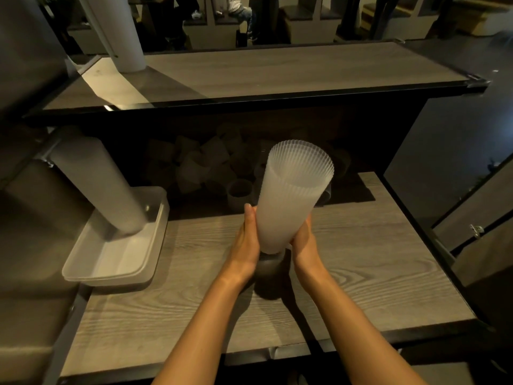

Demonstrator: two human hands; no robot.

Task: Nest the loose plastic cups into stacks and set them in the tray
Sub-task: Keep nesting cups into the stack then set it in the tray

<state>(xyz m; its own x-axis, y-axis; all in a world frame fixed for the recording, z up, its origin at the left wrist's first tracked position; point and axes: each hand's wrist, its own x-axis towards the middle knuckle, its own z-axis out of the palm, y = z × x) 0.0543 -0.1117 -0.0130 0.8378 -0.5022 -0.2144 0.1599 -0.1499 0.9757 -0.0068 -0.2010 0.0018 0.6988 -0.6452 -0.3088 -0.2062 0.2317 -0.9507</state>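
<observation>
Work surface: grey wood-grain lower shelf (361, 259), dark-edged, set under an upper shelf (277, 70) of the same finish. A clear plastic tray (111, 262) sat on the lower shelf well to the left of the fingers (251, 218), overhanging the shelf's left edge. A pile of loose cups (194, 168) lay at the back, beyond the fingertips, in shadow beneath the upper shelf; one cup (239, 194) stood upright just past the fingertips. A white cup stack (125, 37) stood at the upper shelf's left end.
</observation>
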